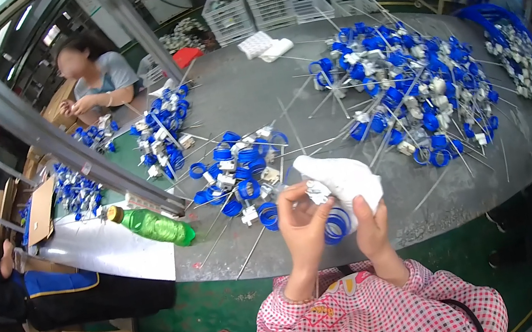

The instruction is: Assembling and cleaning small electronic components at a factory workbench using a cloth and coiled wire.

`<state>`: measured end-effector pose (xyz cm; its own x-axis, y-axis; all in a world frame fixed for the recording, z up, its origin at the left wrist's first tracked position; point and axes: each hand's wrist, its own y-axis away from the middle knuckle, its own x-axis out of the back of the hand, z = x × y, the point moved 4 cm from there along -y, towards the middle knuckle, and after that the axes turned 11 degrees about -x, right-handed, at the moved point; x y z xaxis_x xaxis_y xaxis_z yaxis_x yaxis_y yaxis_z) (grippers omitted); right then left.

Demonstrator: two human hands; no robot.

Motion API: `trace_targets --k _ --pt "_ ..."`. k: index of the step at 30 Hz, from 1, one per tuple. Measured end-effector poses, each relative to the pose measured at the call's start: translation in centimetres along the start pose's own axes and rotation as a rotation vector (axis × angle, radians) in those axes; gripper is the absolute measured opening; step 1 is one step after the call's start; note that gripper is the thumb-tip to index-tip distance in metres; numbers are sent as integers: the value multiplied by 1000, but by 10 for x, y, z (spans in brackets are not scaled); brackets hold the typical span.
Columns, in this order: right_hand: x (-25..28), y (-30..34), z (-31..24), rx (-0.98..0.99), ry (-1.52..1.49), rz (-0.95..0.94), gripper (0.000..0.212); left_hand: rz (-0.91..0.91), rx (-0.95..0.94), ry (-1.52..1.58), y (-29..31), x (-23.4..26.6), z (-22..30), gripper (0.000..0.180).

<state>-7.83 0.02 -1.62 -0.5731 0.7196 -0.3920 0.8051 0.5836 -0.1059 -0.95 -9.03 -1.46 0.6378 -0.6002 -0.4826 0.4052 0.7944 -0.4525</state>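
My left hand (301, 234) is closed, its thumb and fingers pinching a small white plastic part (317, 192). A coil of blue tubing or wire (337, 224) hangs just below that part, between my hands, and seems joined to it. My right hand (372, 236) grips a folded white cloth (346, 179), thumb on its near face. The cloth lies close against the white part and the coil. Just beyond my left hand is a small pile of similar blue coils with white parts (238, 171) and thin pale rods sticking out.
A large heap of the same blue-and-white pieces (409, 87) covers the right of the grey table (232, 94). A green plastic bottle (152, 226) lies at the left, near a metal post (52, 122). Across the table sits a person (102, 84). White crates (268, 5) stand behind.
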Motion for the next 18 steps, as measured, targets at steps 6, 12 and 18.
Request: trace_targets --k 6,12,18 --pt "-1 -2 1 -26 59 -80 33 36 -30 -22 6 3 -2 34" --pt "14 3 8 -30 70 -36 38 121 38 -16 -2 7 1 35" --pt "33 -17 -2 -118 -102 222 36 -73 -14 -100 -1 1 8 34"
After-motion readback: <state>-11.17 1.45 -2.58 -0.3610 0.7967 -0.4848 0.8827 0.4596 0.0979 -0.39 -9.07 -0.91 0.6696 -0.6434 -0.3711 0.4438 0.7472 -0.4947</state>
